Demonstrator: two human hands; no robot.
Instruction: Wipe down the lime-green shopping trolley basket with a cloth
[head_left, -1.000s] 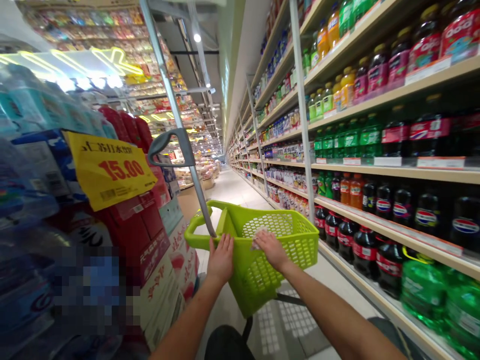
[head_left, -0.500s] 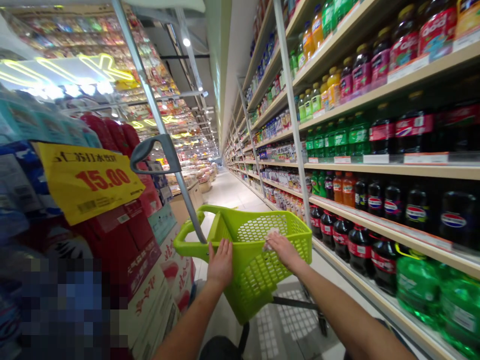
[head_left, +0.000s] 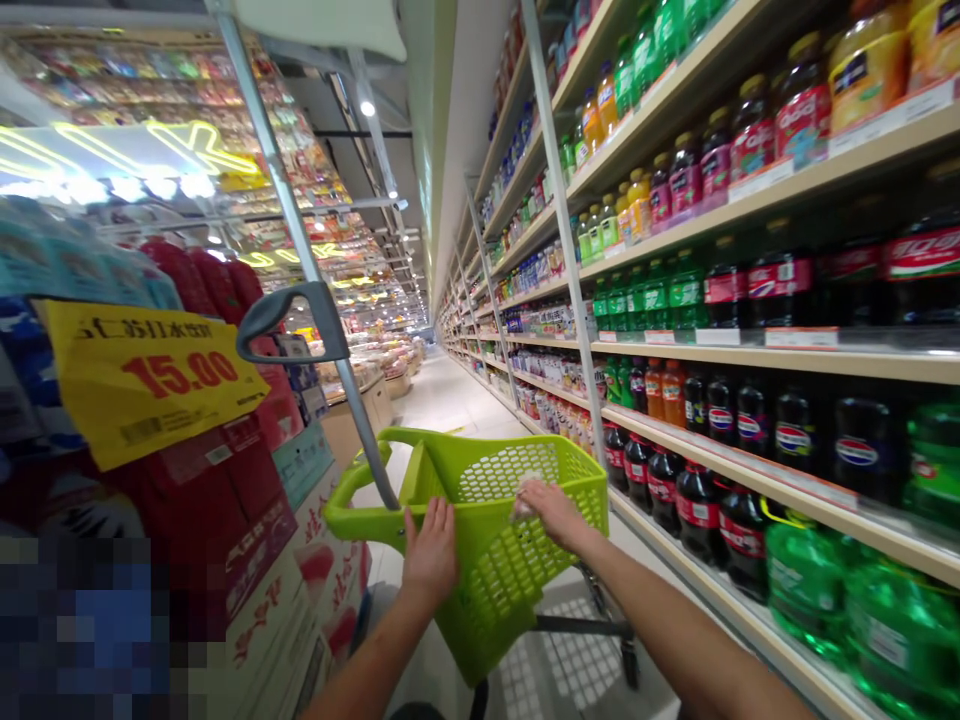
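A bright green plastic shopping cart basket [head_left: 510,580] with perforated sides stands in front of me. My left hand [head_left: 431,555] lies against its near side, fingers stretched up to the rim and thumb apart. On the same rim, further right, my right hand [head_left: 553,510] is closed around a crumpled whitish tissue [head_left: 527,492], pressed against the edge. From the cart's handle end rises a metal pole [head_left: 300,220] with a grey loop grip [head_left: 296,320]. The basket's interior is only partly visible.
Shelves [head_left: 750,395] of soft drink bottles line the right side. Stacked drink boxes [head_left: 217,500] stand close on the left under a yellow price sign [head_left: 154,380] reading 15.00. Between them a pale tiled aisle [head_left: 442,390] runs ahead. At lower left, a patch is pixelated.
My view has shifted slightly, so the cart and boxes appear a little lower and further left. Both hands keep about the same places on the rim.
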